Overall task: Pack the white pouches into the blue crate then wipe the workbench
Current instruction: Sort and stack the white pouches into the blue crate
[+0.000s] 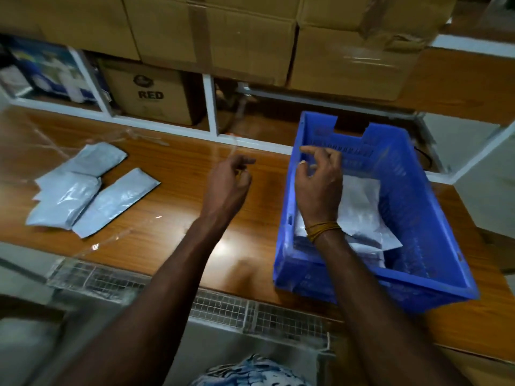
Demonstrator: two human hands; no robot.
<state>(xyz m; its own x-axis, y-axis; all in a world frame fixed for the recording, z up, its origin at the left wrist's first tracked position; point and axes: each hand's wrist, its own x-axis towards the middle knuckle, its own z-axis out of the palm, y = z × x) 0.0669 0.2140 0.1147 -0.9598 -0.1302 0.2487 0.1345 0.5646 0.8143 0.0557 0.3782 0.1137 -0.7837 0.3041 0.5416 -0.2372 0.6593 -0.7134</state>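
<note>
head view: a blue crate [418, 174] stands on the right part of the wooden bench [172, 196], its near end at the bench's front edge. inside it lie several white pouches [362, 215], overlapping and tilted toward the crate's left wall. the right hand [319, 182] hangs over the crate's left side, above those pouches; its grip is loose, fingers half curled and spread apart, with the forefinger stretched out toward the far wall. it seems to hold nothing, though the blur near the thumb leaves that unsure. a yellow thread band [323, 228] circles the right wrist.

the left hand [230, 179] is raised over the middle of the bench, just beside the crate's left wall and apart from it — its fingers are curled in, and whether they pinch anything i cannot tell; a thin clear strip [234, 147] shows just above it.

well to the left, three more pouches [83, 190] lie flat on the bench in a loose, overlapping cluster, with crumpled clear plastic film [117, 238] around them.

behind the bench, white-framed shelves [209, 101] hold cardboard boxes [223, 32], one marked "red" [150, 94].
</note>
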